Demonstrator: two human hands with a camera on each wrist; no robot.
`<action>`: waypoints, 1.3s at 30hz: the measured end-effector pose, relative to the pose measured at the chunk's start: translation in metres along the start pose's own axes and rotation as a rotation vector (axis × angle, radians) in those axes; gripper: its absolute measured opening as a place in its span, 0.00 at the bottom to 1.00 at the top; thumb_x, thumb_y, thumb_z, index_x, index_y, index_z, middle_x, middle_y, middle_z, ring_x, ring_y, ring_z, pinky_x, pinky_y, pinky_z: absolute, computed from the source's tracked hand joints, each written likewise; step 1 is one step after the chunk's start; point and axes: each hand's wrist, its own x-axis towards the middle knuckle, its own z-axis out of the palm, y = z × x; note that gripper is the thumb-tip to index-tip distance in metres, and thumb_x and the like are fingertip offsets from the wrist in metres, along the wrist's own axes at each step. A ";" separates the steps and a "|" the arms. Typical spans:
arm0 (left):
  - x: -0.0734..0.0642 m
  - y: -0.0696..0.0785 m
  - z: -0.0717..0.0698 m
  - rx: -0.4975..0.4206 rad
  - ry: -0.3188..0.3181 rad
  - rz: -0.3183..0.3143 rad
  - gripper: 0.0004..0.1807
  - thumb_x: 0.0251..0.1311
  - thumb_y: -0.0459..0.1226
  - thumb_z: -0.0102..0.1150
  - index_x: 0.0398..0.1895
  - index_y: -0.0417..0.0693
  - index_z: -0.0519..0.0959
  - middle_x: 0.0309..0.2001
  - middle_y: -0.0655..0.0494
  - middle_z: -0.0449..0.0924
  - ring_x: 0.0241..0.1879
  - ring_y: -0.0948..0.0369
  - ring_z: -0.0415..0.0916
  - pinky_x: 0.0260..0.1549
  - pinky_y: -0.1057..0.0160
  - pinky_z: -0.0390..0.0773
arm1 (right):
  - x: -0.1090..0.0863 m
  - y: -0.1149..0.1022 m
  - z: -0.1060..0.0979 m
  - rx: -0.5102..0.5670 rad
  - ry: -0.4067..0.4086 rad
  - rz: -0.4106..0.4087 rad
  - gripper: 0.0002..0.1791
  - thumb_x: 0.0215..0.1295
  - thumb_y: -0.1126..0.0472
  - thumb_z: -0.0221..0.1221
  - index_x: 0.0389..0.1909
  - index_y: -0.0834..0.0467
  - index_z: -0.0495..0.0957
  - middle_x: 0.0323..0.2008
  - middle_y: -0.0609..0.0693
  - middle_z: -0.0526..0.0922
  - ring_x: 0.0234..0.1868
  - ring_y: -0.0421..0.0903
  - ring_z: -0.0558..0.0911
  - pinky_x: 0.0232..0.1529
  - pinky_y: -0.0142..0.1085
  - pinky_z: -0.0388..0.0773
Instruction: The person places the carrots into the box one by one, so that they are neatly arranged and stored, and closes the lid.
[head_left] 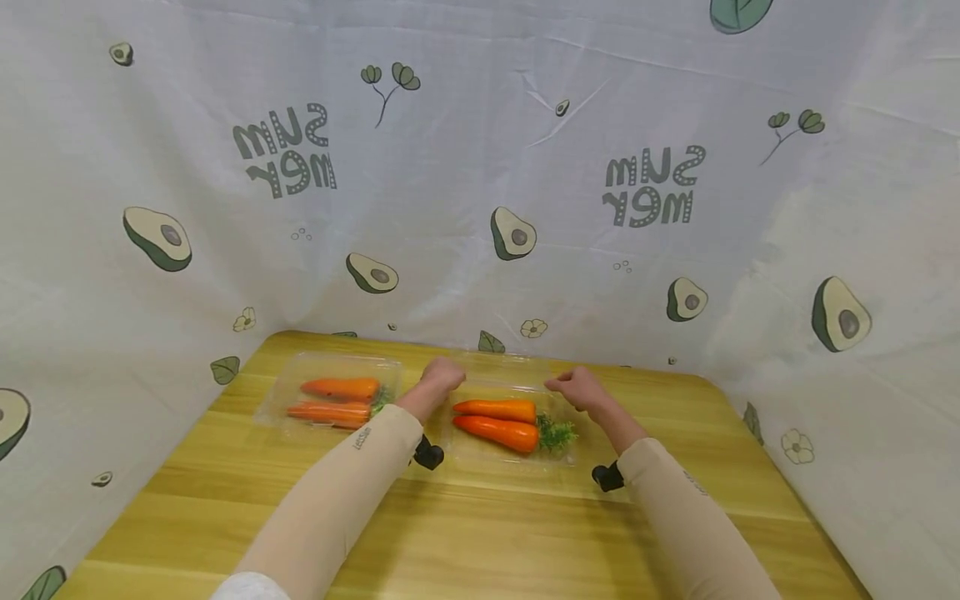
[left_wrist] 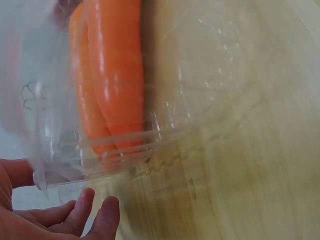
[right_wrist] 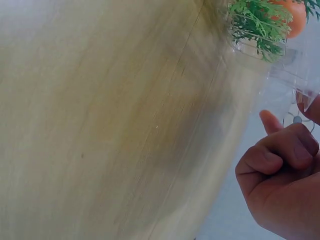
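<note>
Two orange carrots [head_left: 498, 429] with feathery green tops [head_left: 557, 434] lie in a clear plastic clamshell box [head_left: 480, 457] in the middle of the wooden table. Its transparent lid [head_left: 501, 367] stands raised at the back. My left hand [head_left: 445, 373] is at the lid's left corner; in the left wrist view its thumb and fingers lie on either side of the plastic edge. At the right corner my right hand [head_left: 581, 387] pinches the lid between thumb and forefinger, with the other fingers curled, as the right wrist view shows.
A second clear box [head_left: 296, 367] holding carrots [head_left: 341, 388] sits to the left, partly behind my left forearm. Behind the wooden table [head_left: 480, 533] hangs a white cloth [head_left: 450, 167] printed with avocados, and it also runs along both sides.
</note>
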 end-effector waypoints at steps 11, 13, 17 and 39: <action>-0.095 0.046 -0.056 -0.289 0.181 -0.113 0.12 0.66 0.36 0.58 0.47 0.38 0.84 0.48 0.46 0.85 0.36 0.56 0.76 0.34 0.61 0.79 | -0.001 -0.003 -0.003 0.151 0.107 0.028 0.25 0.74 0.57 0.56 0.63 0.71 0.73 0.51 0.64 0.80 0.32 0.44 0.68 0.35 0.37 0.70; -0.094 0.046 -0.058 -0.347 0.210 -0.106 0.12 0.68 0.36 0.53 0.46 0.41 0.85 0.47 0.48 0.84 0.37 0.54 0.76 0.33 0.60 0.77 | -0.003 -0.004 -0.005 0.187 0.127 0.023 0.25 0.75 0.56 0.55 0.64 0.69 0.73 0.51 0.64 0.80 0.29 0.44 0.69 0.35 0.39 0.70; -0.098 0.048 -0.065 -0.446 0.230 -0.069 0.16 0.73 0.38 0.47 0.46 0.40 0.83 0.46 0.45 0.83 0.37 0.54 0.73 0.35 0.58 0.73 | -0.008 -0.006 -0.012 0.232 0.165 0.015 0.24 0.75 0.54 0.55 0.63 0.66 0.75 0.31 0.50 0.77 0.17 0.41 0.59 0.29 0.41 0.67; -0.201 0.015 -0.071 -0.017 0.193 0.352 0.24 0.65 0.40 0.60 0.63 0.46 0.78 0.63 0.44 0.76 0.63 0.44 0.70 0.61 0.43 0.72 | -0.091 -0.004 -0.011 -0.256 0.230 -0.317 0.16 0.69 0.60 0.63 0.54 0.64 0.82 0.15 0.46 0.63 0.16 0.42 0.60 0.22 0.34 0.61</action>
